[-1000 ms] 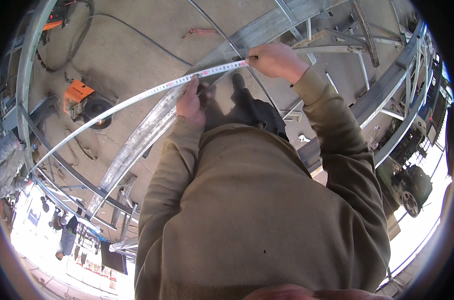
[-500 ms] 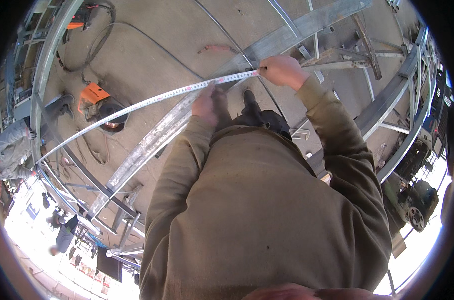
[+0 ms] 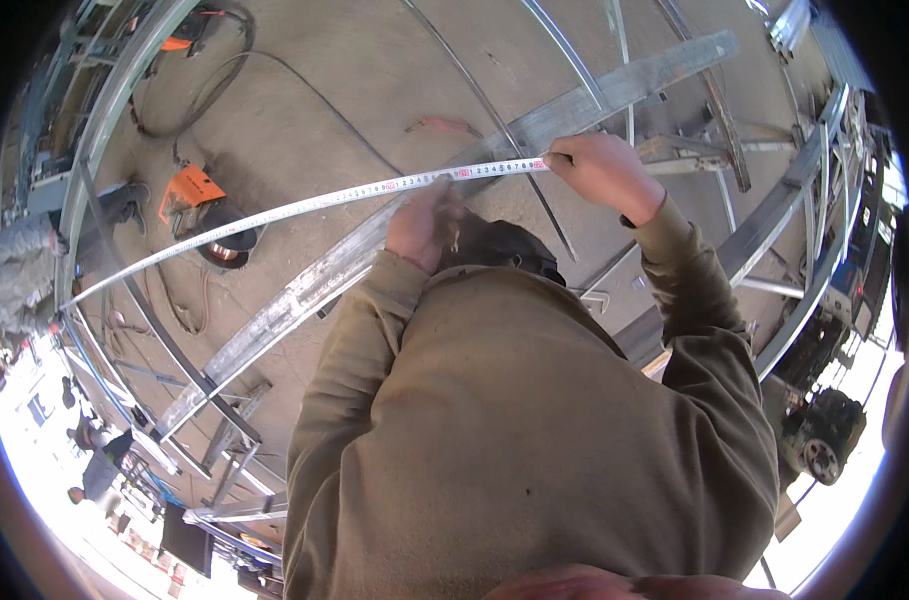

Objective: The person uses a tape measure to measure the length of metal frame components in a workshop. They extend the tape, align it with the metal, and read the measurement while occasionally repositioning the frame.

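Observation:
A white tape measure blade [image 3: 324, 200] with red and black markings runs taut from the far left across to my right hand. My right hand [image 3: 604, 172] is closed, pinching the blade between thumb and fingers at its right-hand end. My left hand [image 3: 419, 228] is closed beneath the blade, its fingertips touching the lower edge; part of its fingers is hard to make out. Under both hands a long grey steel beam [image 3: 304, 285] lies diagonally. At the far left another person [image 3: 19, 265] in grey clothing is beside the blade's other end, whose hold I cannot make out.
An orange wire-feed unit [image 3: 189, 190] with a wire spool and cables stands on the floor at left. Curved steel frames [image 3: 104, 130] rise at left and right. Thin metal bars [image 3: 484, 105] cross ahead. Dark machinery [image 3: 824, 430] stands at right.
My right hand has moved right and slightly down, still pinching the blade. My left hand has shifted slightly too. The whole view has moved a little.

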`<control>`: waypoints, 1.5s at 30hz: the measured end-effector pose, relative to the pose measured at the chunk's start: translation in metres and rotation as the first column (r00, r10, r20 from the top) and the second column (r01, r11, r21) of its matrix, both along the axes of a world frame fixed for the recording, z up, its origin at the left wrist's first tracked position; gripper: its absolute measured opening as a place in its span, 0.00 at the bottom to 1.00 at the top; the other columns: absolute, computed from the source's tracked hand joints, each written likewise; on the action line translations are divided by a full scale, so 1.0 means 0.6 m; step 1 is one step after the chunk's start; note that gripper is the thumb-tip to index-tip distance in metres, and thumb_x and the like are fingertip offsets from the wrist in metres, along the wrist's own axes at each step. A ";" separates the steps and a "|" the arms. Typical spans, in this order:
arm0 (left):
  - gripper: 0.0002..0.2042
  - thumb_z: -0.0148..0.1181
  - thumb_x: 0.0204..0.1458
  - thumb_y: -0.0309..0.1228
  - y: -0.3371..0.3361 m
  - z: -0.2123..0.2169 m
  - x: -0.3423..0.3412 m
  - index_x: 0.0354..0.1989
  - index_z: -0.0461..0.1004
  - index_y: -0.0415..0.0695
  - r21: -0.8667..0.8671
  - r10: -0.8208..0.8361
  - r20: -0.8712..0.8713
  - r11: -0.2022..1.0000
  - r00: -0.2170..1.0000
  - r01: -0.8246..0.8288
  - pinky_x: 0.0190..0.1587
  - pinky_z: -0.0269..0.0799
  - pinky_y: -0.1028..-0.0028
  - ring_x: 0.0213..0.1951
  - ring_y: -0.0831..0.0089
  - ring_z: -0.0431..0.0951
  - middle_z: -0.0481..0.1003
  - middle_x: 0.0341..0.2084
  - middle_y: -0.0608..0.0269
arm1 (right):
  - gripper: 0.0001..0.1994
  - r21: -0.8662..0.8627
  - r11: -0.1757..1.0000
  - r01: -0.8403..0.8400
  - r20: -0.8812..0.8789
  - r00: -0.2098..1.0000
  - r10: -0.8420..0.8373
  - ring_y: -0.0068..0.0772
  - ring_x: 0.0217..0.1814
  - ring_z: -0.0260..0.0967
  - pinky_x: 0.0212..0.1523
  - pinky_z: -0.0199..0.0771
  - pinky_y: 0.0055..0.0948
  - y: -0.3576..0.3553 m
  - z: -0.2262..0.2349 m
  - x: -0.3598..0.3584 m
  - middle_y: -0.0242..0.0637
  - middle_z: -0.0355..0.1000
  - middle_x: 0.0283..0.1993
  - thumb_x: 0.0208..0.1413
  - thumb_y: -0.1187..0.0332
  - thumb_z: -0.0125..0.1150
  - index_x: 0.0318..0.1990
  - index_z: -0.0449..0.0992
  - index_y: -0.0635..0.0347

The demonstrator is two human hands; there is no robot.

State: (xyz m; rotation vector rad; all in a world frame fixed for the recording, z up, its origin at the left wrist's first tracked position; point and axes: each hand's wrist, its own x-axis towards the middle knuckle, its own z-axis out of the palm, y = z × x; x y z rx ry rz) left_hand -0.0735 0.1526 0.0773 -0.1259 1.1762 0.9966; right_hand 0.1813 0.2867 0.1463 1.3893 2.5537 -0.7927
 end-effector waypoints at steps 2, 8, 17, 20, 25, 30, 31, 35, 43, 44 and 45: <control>0.08 0.59 0.66 0.37 -0.008 0.021 0.002 0.45 0.76 0.46 0.035 0.052 -0.005 0.998 0.999 -0.052 0.29 0.68 0.77 0.29 0.77 0.75 0.77 0.31 0.67 | 0.11 -0.008 1.000 -0.020 -0.009 1.000 0.020 0.58 0.39 0.74 0.38 0.72 0.50 -0.001 0.024 -0.006 0.48 0.77 0.34 0.64 0.58 0.59 0.39 0.81 0.55; 0.08 0.59 0.66 0.36 -0.041 0.048 0.023 0.44 0.76 0.45 0.080 0.170 -0.039 0.983 0.985 -0.166 0.31 0.72 0.77 0.29 0.77 0.75 0.78 0.31 0.66 | 0.13 -0.056 0.998 -0.036 -0.060 0.998 0.033 0.59 0.39 0.74 0.38 0.72 0.51 -0.013 0.065 0.003 0.49 0.77 0.34 0.63 0.57 0.58 0.40 0.81 0.56; 0.22 0.57 0.66 0.49 -0.106 0.104 0.031 0.40 0.84 0.40 0.046 -0.245 -0.507 0.950 0.827 0.310 0.40 0.76 0.71 0.32 0.73 0.80 0.83 0.30 0.61 | 0.11 -0.482 0.853 -0.200 -0.475 0.878 -0.063 0.36 0.30 0.73 0.32 0.71 0.36 -0.087 0.008 -0.051 0.44 0.75 0.33 0.69 0.62 0.56 0.46 0.74 0.62; 0.18 0.63 0.62 0.41 -0.157 0.119 0.026 0.49 0.82 0.38 0.156 -0.164 -0.400 0.957 0.902 0.244 0.44 0.77 0.73 0.37 0.74 0.81 0.84 0.37 0.62 | 0.12 -0.857 0.513 -0.034 -0.221 0.926 -0.308 0.22 0.32 0.73 0.31 0.71 0.28 -0.129 0.003 -0.116 0.36 0.75 0.33 0.70 0.62 0.56 0.52 0.69 0.59; 0.14 0.62 0.63 0.36 -0.285 0.113 -0.016 0.50 0.79 0.39 0.216 0.289 -0.311 0.949 0.906 -0.229 0.39 0.72 0.76 0.35 0.79 0.76 0.79 0.35 0.67 | 0.23 -0.658 0.607 -0.446 -0.529 0.847 0.050 0.29 0.35 0.76 0.38 0.75 0.32 -0.236 0.035 -0.248 0.41 0.78 0.37 0.70 0.59 0.56 0.64 0.60 0.62; 0.14 0.56 0.66 0.32 -0.463 0.098 -0.056 0.55 0.74 0.38 0.232 0.723 -0.241 0.691 0.647 -0.685 0.48 0.78 0.69 0.44 0.69 0.81 0.79 0.41 0.59 | 0.29 -0.452 0.510 -0.732 -0.535 0.680 0.501 0.37 0.43 0.80 0.49 0.77 0.36 -0.356 0.077 -0.385 0.48 0.81 0.44 0.69 0.58 0.57 0.72 0.59 0.60; 0.13 0.56 0.66 0.31 -0.508 0.097 -0.075 0.55 0.74 0.38 0.185 0.745 -0.299 0.658 0.596 -0.730 0.49 0.78 0.69 0.44 0.68 0.81 0.79 0.41 0.59 | 0.29 -0.432 0.479 -0.764 -0.529 0.645 0.552 0.38 0.43 0.80 0.50 0.77 0.36 -0.379 0.080 -0.417 0.49 0.81 0.44 0.69 0.58 0.58 0.71 0.60 0.60; 0.13 0.49 0.68 0.33 -0.728 0.113 -0.122 0.49 0.74 0.37 0.273 0.896 -0.073 0.440 0.438 -0.855 0.42 0.81 0.67 0.42 0.65 0.81 0.77 0.38 0.57 | 0.30 -0.578 0.388 -0.718 -0.454 0.678 0.578 0.37 0.43 0.79 0.50 0.77 0.34 -0.494 0.059 -0.533 0.48 0.81 0.45 0.68 0.58 0.59 0.71 0.61 0.64; 0.14 0.53 0.65 0.33 -1.167 0.176 -0.242 0.44 0.81 0.34 0.127 0.771 -0.486 0.528 0.412 -0.840 0.41 0.76 0.72 0.35 0.71 0.81 0.81 0.33 0.58 | 0.32 -0.743 0.254 -0.619 -0.423 0.728 0.539 0.25 0.40 0.73 0.43 0.76 0.29 -0.752 0.006 -0.752 0.39 0.77 0.39 0.67 0.61 0.62 0.72 0.58 0.65; 0.14 0.53 0.65 0.32 -1.213 0.188 -0.251 0.43 0.81 0.34 0.106 0.706 -0.557 0.583 0.438 -0.806 0.41 0.76 0.72 0.34 0.71 0.80 0.81 0.33 0.59 | 0.32 -0.765 0.250 -0.594 -0.407 0.746 0.526 0.24 0.39 0.72 0.42 0.75 0.28 -0.781 0.006 -0.772 0.38 0.76 0.37 0.67 0.61 0.62 0.71 0.58 0.65; 0.13 0.54 0.65 0.31 -1.257 0.201 -0.261 0.43 0.81 0.33 0.030 0.617 -0.624 0.632 0.480 -0.774 0.41 0.76 0.72 0.34 0.71 0.80 0.81 0.33 0.59 | 0.32 -0.781 0.242 -0.576 -0.397 0.757 0.520 0.24 0.39 0.72 0.42 0.75 0.28 -0.810 0.004 -0.796 0.38 0.76 0.38 0.67 0.61 0.62 0.72 0.58 0.65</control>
